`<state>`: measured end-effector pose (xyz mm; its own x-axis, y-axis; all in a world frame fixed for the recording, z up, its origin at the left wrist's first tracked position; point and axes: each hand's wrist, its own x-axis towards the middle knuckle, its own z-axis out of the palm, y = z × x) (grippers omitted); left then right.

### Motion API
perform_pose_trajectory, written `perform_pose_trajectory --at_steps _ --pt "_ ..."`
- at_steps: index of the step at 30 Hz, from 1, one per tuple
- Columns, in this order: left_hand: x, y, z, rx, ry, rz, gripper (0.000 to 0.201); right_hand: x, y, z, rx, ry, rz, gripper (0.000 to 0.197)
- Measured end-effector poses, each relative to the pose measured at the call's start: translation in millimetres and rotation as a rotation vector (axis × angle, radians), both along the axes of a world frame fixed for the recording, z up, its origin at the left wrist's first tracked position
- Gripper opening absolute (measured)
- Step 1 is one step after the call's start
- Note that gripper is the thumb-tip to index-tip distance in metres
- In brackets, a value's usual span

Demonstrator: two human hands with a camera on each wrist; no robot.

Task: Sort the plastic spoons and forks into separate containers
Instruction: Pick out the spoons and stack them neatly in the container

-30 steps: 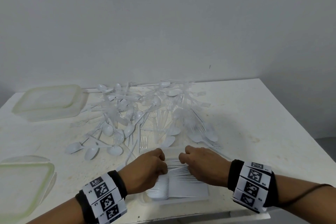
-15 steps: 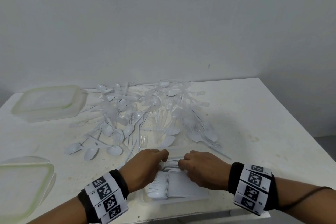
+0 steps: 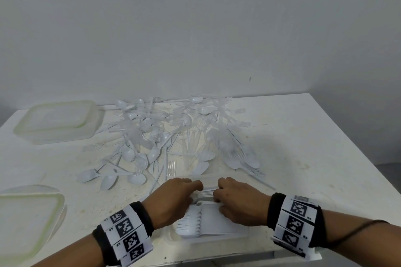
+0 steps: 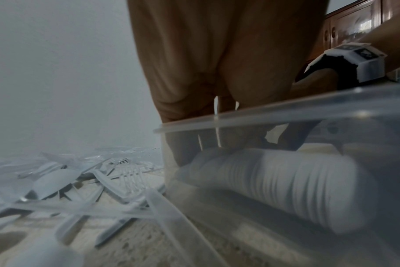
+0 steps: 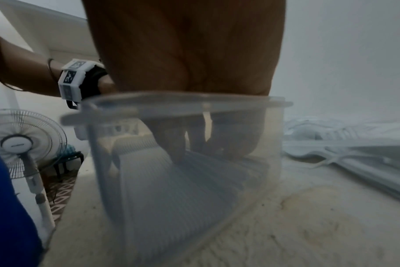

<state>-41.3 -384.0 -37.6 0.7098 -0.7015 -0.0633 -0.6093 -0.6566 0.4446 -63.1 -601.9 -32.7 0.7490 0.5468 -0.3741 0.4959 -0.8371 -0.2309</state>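
Observation:
A clear plastic container (image 3: 171,235) stands at the table's near edge with a neat stack of white forks (image 3: 208,221) lying in it. Just above that stack, at the container's far end, my left hand (image 3: 191,188) and right hand (image 3: 221,191) each grip one side of a small bundle of forks (image 3: 205,194). In the left wrist view, the left hand's (image 4: 194,72) fingers dip past the rim (image 4: 286,108) toward the stack (image 4: 286,180). The right wrist view has the right hand's (image 5: 183,54) fingers inside the container (image 5: 171,101), on the fork handles (image 5: 171,189).
A tangled pile of loose white spoons and forks (image 3: 173,136) covers the table's middle, just beyond the hands. A lidded clear box (image 3: 56,121) sits at the back left and another lidded box (image 3: 26,219) at the near left. A pedestal fan (image 5: 23,142) stands off the table.
The fanned-out bundle between my hands has been squeezed tighter and brought down toward the stack. Both hands have shifted slightly toward the container's far end.

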Motion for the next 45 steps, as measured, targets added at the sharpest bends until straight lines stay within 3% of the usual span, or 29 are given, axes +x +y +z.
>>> perform_pose_trajectory --at_steps 9,12,19,24,34,38,45 --pt "-5.9 5.0 -3.7 -0.076 -0.079 -0.035 0.04 -3.7 -9.6 -1.8 0.036 -0.25 0.123 0.012" --pt "-6.3 8.8 -2.0 -0.038 -0.09 -0.097 0.043 -4.6 -11.9 -1.1 0.059 -0.202 0.122 0.02" --pt "-5.7 9.9 -3.3 0.078 -0.005 -0.039 0.054 -5.8 -17.9 -16.0 0.091 -0.211 0.067 0.04" --pt "-1.7 6.0 -7.0 0.022 -0.015 -0.032 0.034 -7.1 -16.5 -22.8 0.07 -0.283 0.069 0.049" --pt "-9.2 6.5 -8.8 0.062 -0.031 -0.014 0.052 -12.3 -11.4 -26.8 0.203 -0.358 -0.052 0.028" --pt "-11.8 3.6 -11.1 0.001 -0.019 0.031 0.052 -12.9 -9.5 -27.6 0.215 -0.392 -0.083 0.027" --pt "-11.4 0.8 -11.5 0.059 -0.046 0.035 0.054 -12.7 -7.7 -28.3 0.133 -0.377 -0.101 0.034"
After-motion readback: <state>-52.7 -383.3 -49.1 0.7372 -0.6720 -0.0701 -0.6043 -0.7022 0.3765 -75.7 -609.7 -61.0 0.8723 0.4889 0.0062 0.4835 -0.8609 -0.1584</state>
